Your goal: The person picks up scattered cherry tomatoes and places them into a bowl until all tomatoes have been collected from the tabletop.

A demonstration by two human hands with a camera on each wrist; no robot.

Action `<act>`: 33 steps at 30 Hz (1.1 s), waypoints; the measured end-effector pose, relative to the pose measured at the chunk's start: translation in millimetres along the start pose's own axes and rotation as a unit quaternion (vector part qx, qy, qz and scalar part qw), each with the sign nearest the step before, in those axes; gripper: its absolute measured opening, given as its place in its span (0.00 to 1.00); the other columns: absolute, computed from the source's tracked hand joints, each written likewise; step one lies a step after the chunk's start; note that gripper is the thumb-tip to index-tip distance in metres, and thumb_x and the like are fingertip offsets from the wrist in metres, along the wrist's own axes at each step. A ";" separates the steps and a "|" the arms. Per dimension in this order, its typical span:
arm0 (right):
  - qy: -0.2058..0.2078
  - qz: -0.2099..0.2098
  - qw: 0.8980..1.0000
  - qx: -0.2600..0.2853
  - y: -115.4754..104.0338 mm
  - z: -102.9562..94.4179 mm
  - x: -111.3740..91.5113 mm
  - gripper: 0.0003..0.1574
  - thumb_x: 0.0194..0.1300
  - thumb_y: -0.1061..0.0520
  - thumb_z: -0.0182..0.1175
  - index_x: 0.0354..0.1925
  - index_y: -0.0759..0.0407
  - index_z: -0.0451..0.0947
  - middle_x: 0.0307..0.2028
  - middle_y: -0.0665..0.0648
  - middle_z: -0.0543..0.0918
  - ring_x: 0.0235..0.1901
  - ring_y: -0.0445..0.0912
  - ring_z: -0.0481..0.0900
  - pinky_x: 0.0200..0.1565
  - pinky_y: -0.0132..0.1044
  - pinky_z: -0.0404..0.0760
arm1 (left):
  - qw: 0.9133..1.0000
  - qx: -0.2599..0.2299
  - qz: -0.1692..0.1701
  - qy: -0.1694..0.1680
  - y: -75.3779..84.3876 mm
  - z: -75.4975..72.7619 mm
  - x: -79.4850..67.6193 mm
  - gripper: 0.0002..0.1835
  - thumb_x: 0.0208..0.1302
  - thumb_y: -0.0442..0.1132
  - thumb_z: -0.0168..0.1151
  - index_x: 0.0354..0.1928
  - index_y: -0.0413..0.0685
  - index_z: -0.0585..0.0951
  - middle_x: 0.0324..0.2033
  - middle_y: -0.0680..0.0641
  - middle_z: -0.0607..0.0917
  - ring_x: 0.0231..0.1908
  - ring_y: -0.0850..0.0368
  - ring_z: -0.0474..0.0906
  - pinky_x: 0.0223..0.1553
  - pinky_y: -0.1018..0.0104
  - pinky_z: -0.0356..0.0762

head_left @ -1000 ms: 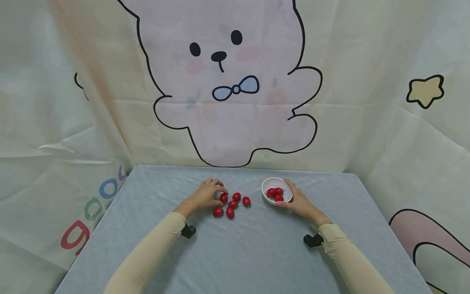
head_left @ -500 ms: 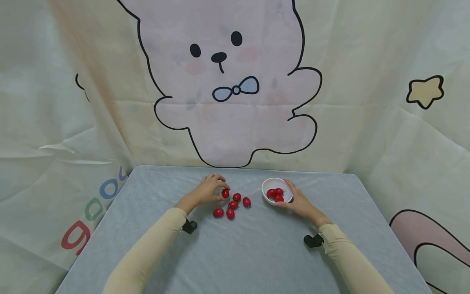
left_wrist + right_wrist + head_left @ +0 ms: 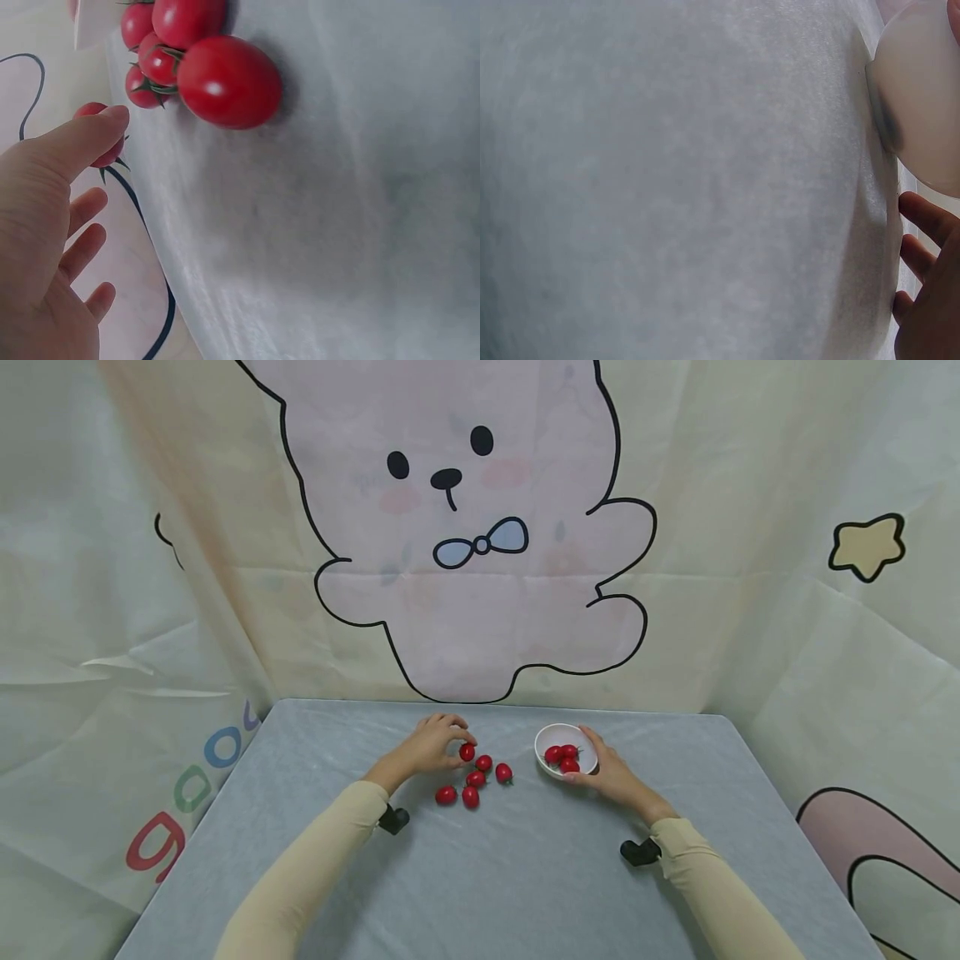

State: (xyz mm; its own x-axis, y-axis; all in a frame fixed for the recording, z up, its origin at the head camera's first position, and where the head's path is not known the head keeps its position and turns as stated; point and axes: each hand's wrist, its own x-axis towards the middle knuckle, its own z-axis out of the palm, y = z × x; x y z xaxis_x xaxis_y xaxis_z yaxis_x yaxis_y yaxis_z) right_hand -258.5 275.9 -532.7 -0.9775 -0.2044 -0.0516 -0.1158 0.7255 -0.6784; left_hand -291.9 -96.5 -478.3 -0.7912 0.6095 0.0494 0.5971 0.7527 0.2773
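My left hand pinches a red cherry tomato between thumb and fingers, raised over the table; in the left wrist view the thumb partly covers this tomato and its green calyx shows below. Several more cherry tomatoes lie in a loose group just right of and nearer than that hand. On the right, a small white bowl stands with 3 cherry tomatoes inside. My right hand holds the bowl by its right side, thumb at the near rim. Only the outer wall of the bowl shows in the right wrist view.
A grey-blue cloth covers the table. Behind its far edge hangs a backdrop printed with a bear, and fabric walls flank both sides. Black wrist mounts sit under the cream sleeves.
My left hand has lifted one cherry tomato off the table and carried it a little rightward and away from me. The right hand and bowl have stayed in place.
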 end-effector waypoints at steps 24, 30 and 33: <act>0.002 0.001 1.000 -0.004 2.9 1.3 1.4 0.69 0.53 0.31 0.70 0.78 0.45 0.42 0.75 0.64 0.56 0.73 0.65 0.56 0.66 0.72 0.58 | 1.000 0.005 0.026 0.002 26.0 0.0 33.8 0.19 0.61 0.49 0.69 0.55 0.64 0.83 0.62 0.50 0.76 0.61 0.50 0.67 0.63 0.46 0.65; -0.002 0.012 1.000 0.000 1.9 1.1 1.9 0.69 0.52 0.30 0.70 0.78 0.43 0.41 0.76 0.64 0.55 0.73 0.64 0.55 0.66 0.72 0.59 | 0.999 0.011 0.036 0.009 35.6 2.6 45.7 0.20 0.60 0.51 0.69 0.55 0.66 0.83 0.62 0.51 0.75 0.62 0.50 0.67 0.63 0.47 0.66; -0.003 0.013 1.000 0.002 1.5 1.1 1.9 0.69 0.52 0.30 0.70 0.78 0.43 0.41 0.76 0.64 0.55 0.73 0.64 0.55 0.66 0.72 0.59 | 0.999 0.010 0.040 0.012 40.7 3.9 50.8 0.21 0.60 0.51 0.70 0.56 0.65 0.82 0.63 0.51 0.75 0.63 0.50 0.67 0.64 0.46 0.65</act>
State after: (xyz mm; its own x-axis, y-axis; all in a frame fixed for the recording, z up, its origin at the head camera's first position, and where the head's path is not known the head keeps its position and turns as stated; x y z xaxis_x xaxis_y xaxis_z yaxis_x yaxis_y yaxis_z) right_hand -260.3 275.9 -534.7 -0.9790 -0.1896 -0.0745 -0.0894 0.7284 -0.6793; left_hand -307.2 -34.0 -468.2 -0.7434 0.6624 0.0930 0.6612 0.7066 0.2520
